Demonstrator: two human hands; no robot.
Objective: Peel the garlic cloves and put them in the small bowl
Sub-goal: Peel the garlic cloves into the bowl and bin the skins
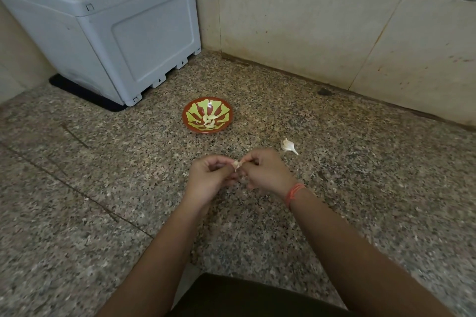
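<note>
Bare counter point(334, 201) surrounds the small bowl point(190, 121); grey box point(108, 33) blocks rear-left.

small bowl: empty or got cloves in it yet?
Not empty. A few pale peeled cloves lie at the bottom of the small bowl; most of its painted inside shows bare.

Pale garlic clove point(236, 164) pinched between hands; peeled cloves point(210, 121) fill red-green small bowl point(189, 117).
</note>
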